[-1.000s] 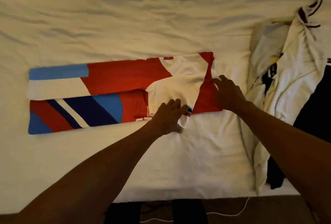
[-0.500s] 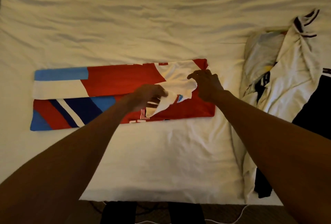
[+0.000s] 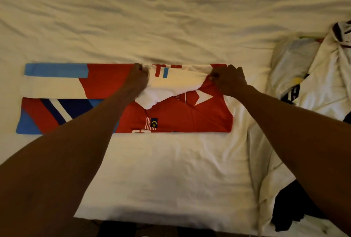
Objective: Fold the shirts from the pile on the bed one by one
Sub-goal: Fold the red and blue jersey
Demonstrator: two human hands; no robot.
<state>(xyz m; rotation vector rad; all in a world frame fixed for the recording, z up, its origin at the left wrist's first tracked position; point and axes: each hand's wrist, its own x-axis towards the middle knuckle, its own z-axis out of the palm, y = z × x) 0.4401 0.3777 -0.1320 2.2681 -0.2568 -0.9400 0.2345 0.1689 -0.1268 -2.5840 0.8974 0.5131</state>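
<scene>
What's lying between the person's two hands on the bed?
In the head view, a white flap of the red shirt spans the gap from the left hand to the right hand. Both hands pinch it.

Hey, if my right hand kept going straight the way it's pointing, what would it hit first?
Only the white sleeve it pinches on the shirt. Past that, the right hand would likely slide onto bare bedsheet. The left hand seems off that line.
</scene>
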